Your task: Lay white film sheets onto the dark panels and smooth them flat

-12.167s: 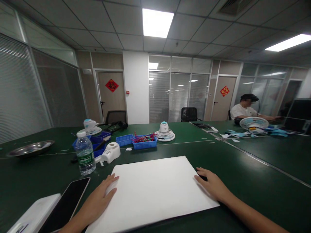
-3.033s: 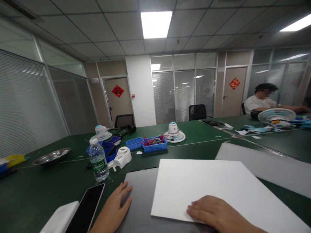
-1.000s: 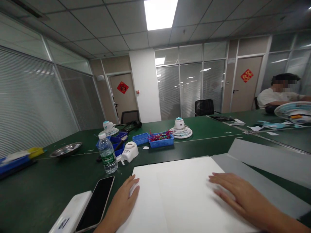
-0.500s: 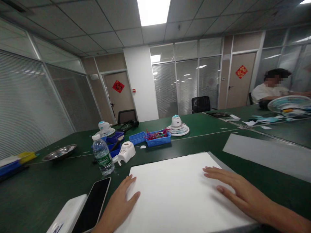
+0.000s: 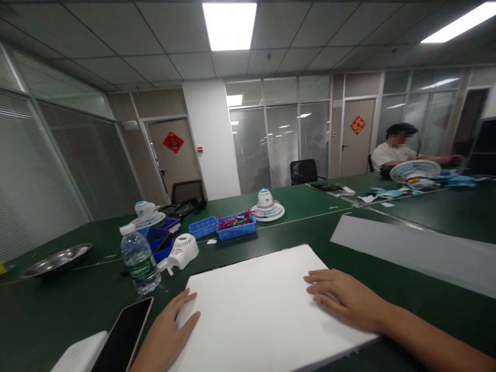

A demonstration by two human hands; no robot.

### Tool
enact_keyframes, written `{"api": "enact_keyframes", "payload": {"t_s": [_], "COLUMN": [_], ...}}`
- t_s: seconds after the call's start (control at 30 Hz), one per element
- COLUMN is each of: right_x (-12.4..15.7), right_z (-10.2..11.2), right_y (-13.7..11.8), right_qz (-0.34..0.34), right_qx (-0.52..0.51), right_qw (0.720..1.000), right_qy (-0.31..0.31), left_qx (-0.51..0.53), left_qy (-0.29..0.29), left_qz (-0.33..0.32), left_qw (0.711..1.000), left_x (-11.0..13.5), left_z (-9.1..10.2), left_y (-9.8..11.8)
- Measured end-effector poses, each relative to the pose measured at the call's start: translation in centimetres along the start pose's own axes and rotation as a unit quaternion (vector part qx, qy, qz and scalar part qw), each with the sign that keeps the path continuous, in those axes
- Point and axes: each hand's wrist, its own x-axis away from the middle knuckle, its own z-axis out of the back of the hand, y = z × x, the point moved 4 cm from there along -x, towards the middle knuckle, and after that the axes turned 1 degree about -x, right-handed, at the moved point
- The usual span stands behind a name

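Observation:
A large white sheet or board [image 5: 256,305] lies flat on the green table right in front of me; its surface is blank. At its left edge rests my left hand [image 5: 170,323], open, thumb apart from the fingers. My right hand [image 5: 344,297] lies on the right part of the white surface with its fingers stretched out towards the middle. Neither hand holds anything. Left of my left hand are a dark-screened phone [image 5: 126,330] and a white box-like object [image 5: 79,354], cut off by the frame's lower edge.
Beyond the sheet stand a water bottle [image 5: 140,261], a white plastic housing [image 5: 184,250], a blue tray of coloured wires [image 5: 236,227] and a white fan part [image 5: 267,206]. A metal dish [image 5: 58,260] sits far left. A translucent sheet [image 5: 406,248] lies right. A person [image 5: 397,150] sits beyond.
The view has swung to the right, so the scene sits further left. My right hand has come down onto the white sheet, its fingers closer together. My left hand stays at the left edge.

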Motion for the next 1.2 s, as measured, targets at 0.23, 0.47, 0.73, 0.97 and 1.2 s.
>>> {"api": "enact_keyframes", "payload": {"t_s": [0.23, 0.47, 0.73, 0.97, 1.2], "right_x": [0.7, 5.6, 3.7, 0.7, -0.1], "right_z": [3.1, 4.8, 4.4, 3.4, -2.2], "right_y": [8.7, 21.8, 17.9, 8.1, -6.5], "right_qz": [-0.081, -0.377, -0.349, -0.231, 0.102], "right_qx": [0.112, 0.245, 0.232, 0.273, 0.162], "right_qw": [0.983, 0.887, 0.904, 0.922, 0.978], "right_qy": [0.119, 0.109, 0.084, 0.147, 0.085], "left_qx": [-0.004, 0.003, 0.015, -0.021, -0.024], "left_qy": [-0.009, -0.03, -0.02, -0.019, -0.016], "left_qz": [-0.002, -0.009, -0.004, -0.013, -0.016], "left_qw": [1.0, 1.0, 1.0, 1.0, 0.999], "left_x": [0.0, 0.4, 0.3, 0.6, 0.7], "left_z": [0.2, 0.0, 0.3, 0.3, -0.2], "left_y": [0.3, 0.5, 0.3, 0.1, -0.5]}}
